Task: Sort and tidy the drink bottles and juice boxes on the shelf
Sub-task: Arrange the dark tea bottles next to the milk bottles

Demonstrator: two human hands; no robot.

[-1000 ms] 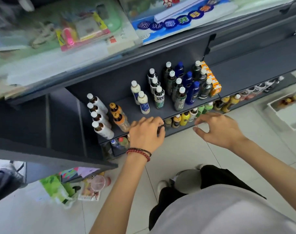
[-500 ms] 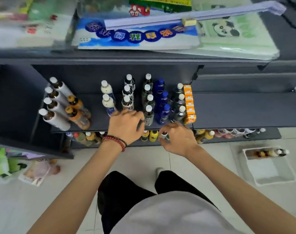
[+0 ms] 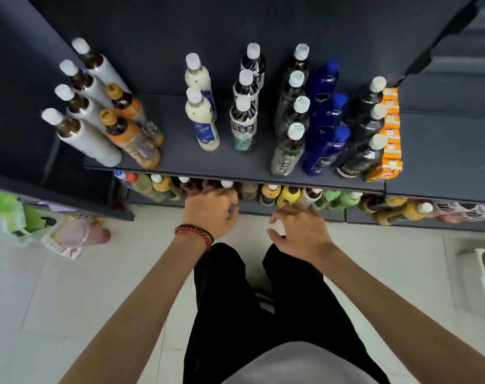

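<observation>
Grey shelf edge (image 3: 235,173) over lower bottles (image 3: 289,195), left hand (image 3: 210,212) hold unclear, right hand (image 3: 299,231) splayed loose

Upright bottles (image 3: 244,126) beside orange juice boxes (image 3: 389,139)

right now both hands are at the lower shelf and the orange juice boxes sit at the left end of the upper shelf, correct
No: the head view shows the orange juice boxes at the right end of the upper shelf. The left hand and right hand are at the lower shelf.
</observation>
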